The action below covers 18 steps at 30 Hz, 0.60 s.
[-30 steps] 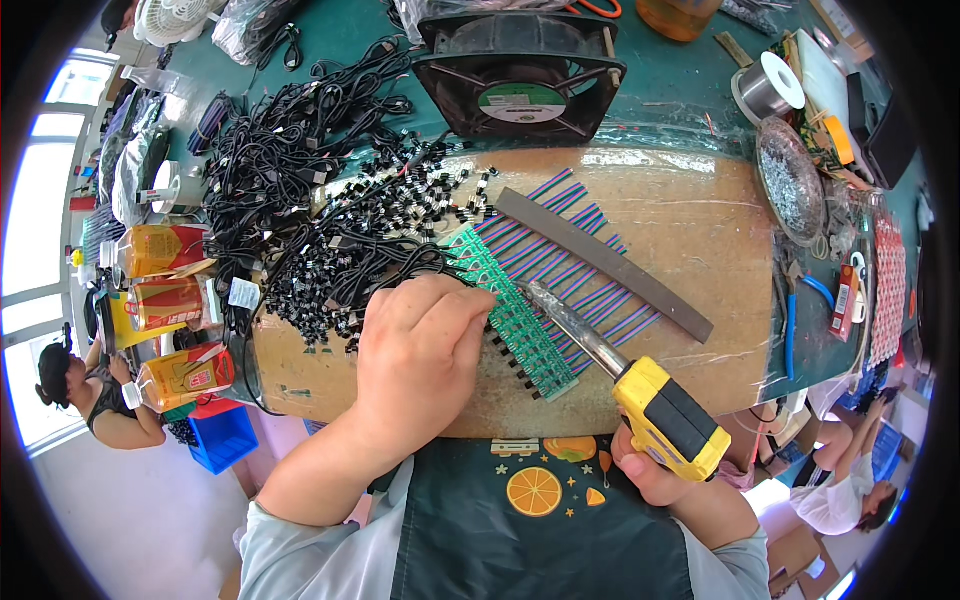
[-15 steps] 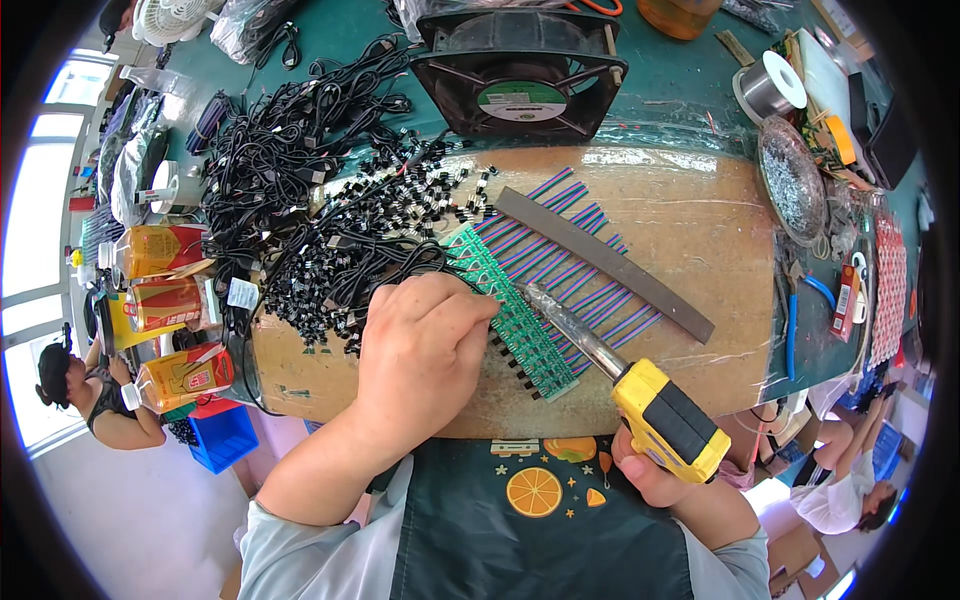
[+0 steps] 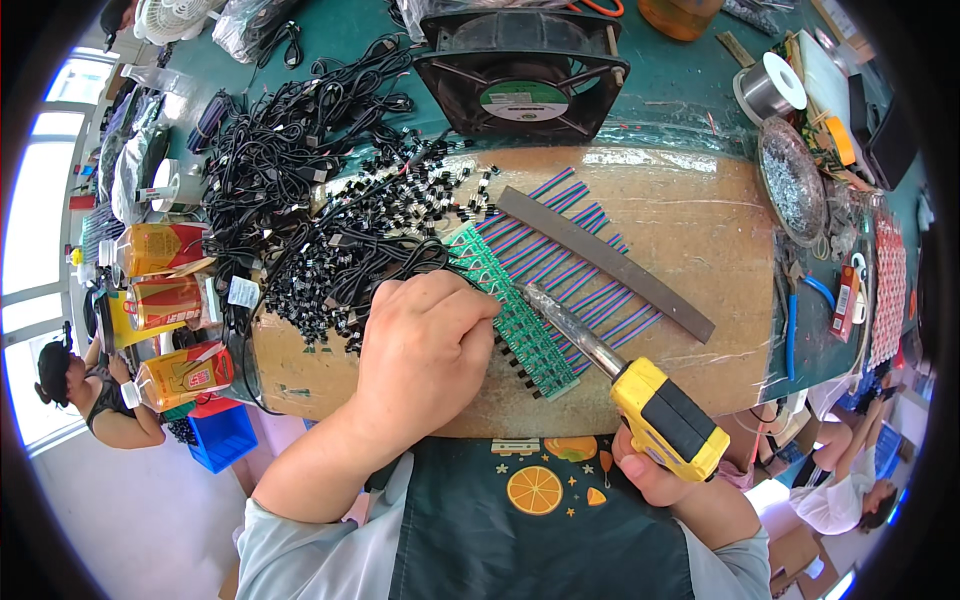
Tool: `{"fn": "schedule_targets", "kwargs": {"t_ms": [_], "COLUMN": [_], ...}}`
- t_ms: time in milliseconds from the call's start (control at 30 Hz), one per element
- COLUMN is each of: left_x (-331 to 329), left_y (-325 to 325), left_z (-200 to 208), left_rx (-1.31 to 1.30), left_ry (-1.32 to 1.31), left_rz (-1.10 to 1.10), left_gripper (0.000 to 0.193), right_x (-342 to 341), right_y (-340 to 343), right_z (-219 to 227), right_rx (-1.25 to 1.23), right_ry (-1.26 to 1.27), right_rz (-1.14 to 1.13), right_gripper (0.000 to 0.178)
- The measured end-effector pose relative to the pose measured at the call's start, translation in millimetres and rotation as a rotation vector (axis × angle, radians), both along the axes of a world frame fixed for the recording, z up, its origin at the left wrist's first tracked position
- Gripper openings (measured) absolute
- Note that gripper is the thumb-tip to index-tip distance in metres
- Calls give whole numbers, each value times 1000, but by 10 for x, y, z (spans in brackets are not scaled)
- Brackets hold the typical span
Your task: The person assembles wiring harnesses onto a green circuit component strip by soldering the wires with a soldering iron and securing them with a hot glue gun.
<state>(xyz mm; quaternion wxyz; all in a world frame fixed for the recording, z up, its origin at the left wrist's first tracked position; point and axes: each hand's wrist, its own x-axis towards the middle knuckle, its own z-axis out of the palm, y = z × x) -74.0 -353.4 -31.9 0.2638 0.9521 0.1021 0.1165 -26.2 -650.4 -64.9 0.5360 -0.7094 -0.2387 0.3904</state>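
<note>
My left hand point(image 3: 425, 350) is closed in a pinch at the left edge of a green circuit board strip point(image 3: 524, 335). What its fingertips hold is hidden behind the knuckles. Thin leads arch over the board's upper end, beside a tangle of black cables point(image 3: 385, 262). In my right hand point(image 3: 652, 476) is a yellow and black soldering gun point(image 3: 672, 420), its long metal tip pointing at the board's middle, close to my left fingertips. Several striped ribbon wires point(image 3: 560, 250) fan out from the board to the upper right, with a flat brown bar point(image 3: 607, 264) lying across them.
A black fan point(image 3: 522, 95) stands behind the brown work board point(image 3: 700, 220). Cable bundles point(image 3: 290, 140) heap up at left, above orange drink bottles point(image 3: 185, 376). A solder spool point(image 3: 772, 86), a metal dish point(image 3: 792, 180) and blue-handled pliers point(image 3: 792, 330) lie right. People sit at both sides.
Almost nothing differs. My left hand has shifted very slightly, while the soldering gun stays with its tip over the circuit board.
</note>
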Motion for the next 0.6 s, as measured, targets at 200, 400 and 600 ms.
{"fn": "schedule_targets", "kwargs": {"t_ms": [200,400,600], "left_x": [-4,-6,-1], "left_y": [7,1,3], "left_z": [-7,-30,-41], "left_rx": [8,28,24], "left_ry": [3,-26,-53], "left_rz": [-10,-18,-20], "left_gripper": [10,10,10], "right_x": [3,-45,-34], "right_y": [-36,-114,-97], "right_z": [-33,-97,-148], "right_rx": [6,87,126], "right_ry": [-62,-137,-192], "right_rz": [35,37,49], "right_gripper": [16,34,41]}}
